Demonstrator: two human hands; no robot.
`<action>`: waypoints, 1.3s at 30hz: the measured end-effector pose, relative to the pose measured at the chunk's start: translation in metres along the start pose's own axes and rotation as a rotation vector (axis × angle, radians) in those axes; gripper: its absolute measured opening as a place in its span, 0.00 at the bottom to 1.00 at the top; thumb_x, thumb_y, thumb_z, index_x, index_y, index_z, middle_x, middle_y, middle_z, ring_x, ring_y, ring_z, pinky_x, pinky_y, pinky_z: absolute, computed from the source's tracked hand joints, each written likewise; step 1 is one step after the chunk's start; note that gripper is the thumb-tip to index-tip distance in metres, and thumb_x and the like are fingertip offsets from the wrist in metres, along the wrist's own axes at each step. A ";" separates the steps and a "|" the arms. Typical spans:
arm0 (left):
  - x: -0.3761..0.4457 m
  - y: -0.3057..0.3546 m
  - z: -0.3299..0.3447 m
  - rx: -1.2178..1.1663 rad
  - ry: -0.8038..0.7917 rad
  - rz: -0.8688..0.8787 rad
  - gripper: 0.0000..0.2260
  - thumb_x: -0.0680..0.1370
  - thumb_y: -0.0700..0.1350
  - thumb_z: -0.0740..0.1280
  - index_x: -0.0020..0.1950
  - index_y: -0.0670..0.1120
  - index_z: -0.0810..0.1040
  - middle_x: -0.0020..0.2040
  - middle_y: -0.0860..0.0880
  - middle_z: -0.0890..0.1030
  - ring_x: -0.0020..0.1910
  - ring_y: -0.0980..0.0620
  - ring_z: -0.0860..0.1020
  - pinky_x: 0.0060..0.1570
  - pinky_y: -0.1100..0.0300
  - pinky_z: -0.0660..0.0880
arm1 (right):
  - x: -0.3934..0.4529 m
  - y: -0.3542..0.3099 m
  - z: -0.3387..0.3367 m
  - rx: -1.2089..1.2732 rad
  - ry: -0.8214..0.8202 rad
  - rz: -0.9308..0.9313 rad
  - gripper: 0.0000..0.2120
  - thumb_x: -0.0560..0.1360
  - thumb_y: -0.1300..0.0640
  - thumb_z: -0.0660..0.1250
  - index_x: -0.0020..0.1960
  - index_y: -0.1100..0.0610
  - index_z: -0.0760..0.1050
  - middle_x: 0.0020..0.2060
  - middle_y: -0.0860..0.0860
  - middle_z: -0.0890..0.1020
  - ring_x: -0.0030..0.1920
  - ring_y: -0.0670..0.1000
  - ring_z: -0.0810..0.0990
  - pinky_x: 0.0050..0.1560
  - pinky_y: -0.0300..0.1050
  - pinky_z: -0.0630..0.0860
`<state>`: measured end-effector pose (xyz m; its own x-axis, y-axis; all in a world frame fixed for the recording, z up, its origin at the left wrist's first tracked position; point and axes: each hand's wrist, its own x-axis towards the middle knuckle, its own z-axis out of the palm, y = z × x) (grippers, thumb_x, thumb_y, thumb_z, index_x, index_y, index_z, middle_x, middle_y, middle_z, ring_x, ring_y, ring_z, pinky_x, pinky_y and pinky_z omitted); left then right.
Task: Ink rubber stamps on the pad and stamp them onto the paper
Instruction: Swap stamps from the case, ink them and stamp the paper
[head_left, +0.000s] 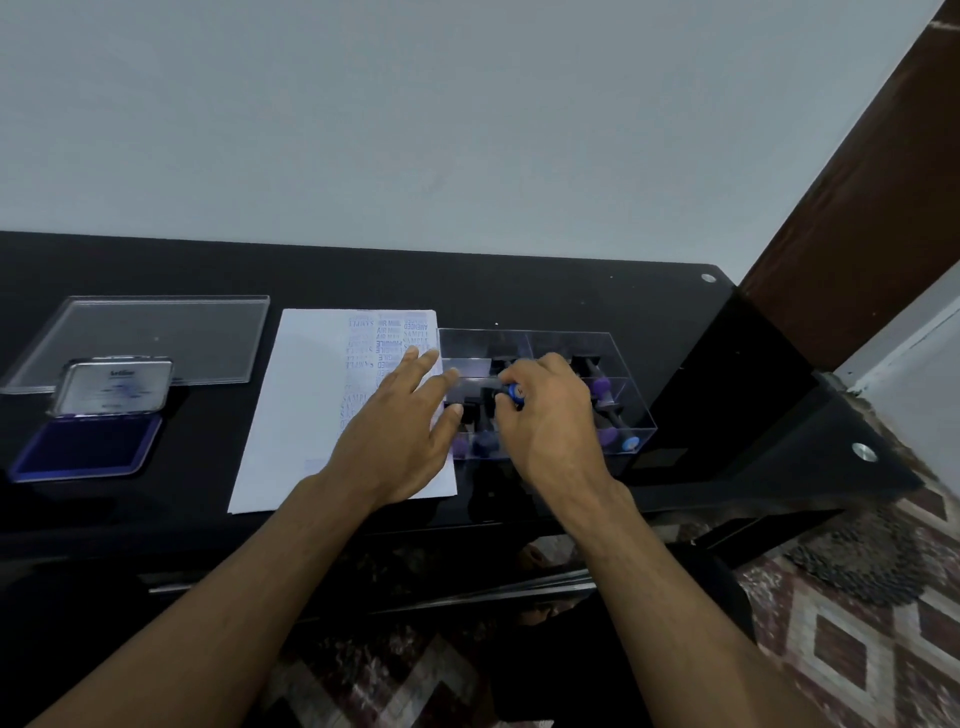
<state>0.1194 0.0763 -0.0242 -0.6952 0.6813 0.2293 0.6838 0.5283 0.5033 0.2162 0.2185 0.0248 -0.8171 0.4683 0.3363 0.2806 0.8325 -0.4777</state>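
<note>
The black table (571, 291) carries, from the person's left to right, a clear lid (156, 332) lying flat, the open ink pad (85, 447) with its metal cover tilted up behind it, the paper (311, 395) already bearing blue impressions along its right part, and a clear compartmented box (618, 364) of stamps just beside the paper's right edge. The left hand (400, 441) lies flat with straight fingers on the paper's right margin, fingertips reaching the box wall; it grasps nothing. The right hand (550, 410) is over the box with fingers curled round a blue-capped stamp (516, 392), pinching it at the handle. Judgement: the step in hand is handling one stamp at the box, whether lifting out or setting back cannot be told. To do it well, the left hand should go on steadying paper and box, and the stamp should travel straight up clear of the dividers, face kept off the sheet. The stamp's rubber face is hidden by the fingers. The remaining stamps (602, 387) show only as dark handles and purple caps through glare. The printed words are mostly too small to read.
</note>
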 end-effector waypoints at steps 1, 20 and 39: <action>-0.003 -0.004 -0.004 0.018 0.007 -0.010 0.23 0.85 0.55 0.57 0.79 0.51 0.65 0.82 0.51 0.58 0.82 0.52 0.49 0.76 0.52 0.57 | 0.001 -0.006 0.002 0.001 0.004 -0.009 0.05 0.77 0.59 0.68 0.52 0.56 0.78 0.50 0.49 0.73 0.44 0.46 0.74 0.47 0.40 0.77; -0.135 -0.158 -0.122 0.269 0.134 -0.366 0.30 0.81 0.63 0.50 0.78 0.48 0.66 0.78 0.47 0.66 0.79 0.46 0.58 0.78 0.46 0.55 | -0.002 -0.189 0.116 0.217 -0.239 -0.314 0.07 0.75 0.64 0.67 0.52 0.57 0.80 0.49 0.47 0.70 0.40 0.43 0.72 0.40 0.26 0.68; -0.179 -0.255 -0.147 0.273 0.171 -0.559 0.30 0.82 0.62 0.55 0.80 0.48 0.62 0.80 0.45 0.61 0.81 0.45 0.53 0.79 0.46 0.50 | 0.014 -0.281 0.179 0.199 -0.333 -0.609 0.08 0.78 0.60 0.67 0.56 0.58 0.81 0.52 0.52 0.80 0.46 0.43 0.72 0.44 0.22 0.65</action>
<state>0.0366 -0.2550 -0.0711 -0.9731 0.1872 0.1344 0.2240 0.9056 0.3603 0.0358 -0.0615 0.0189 -0.9182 -0.2034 0.3400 -0.3450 0.8325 -0.4335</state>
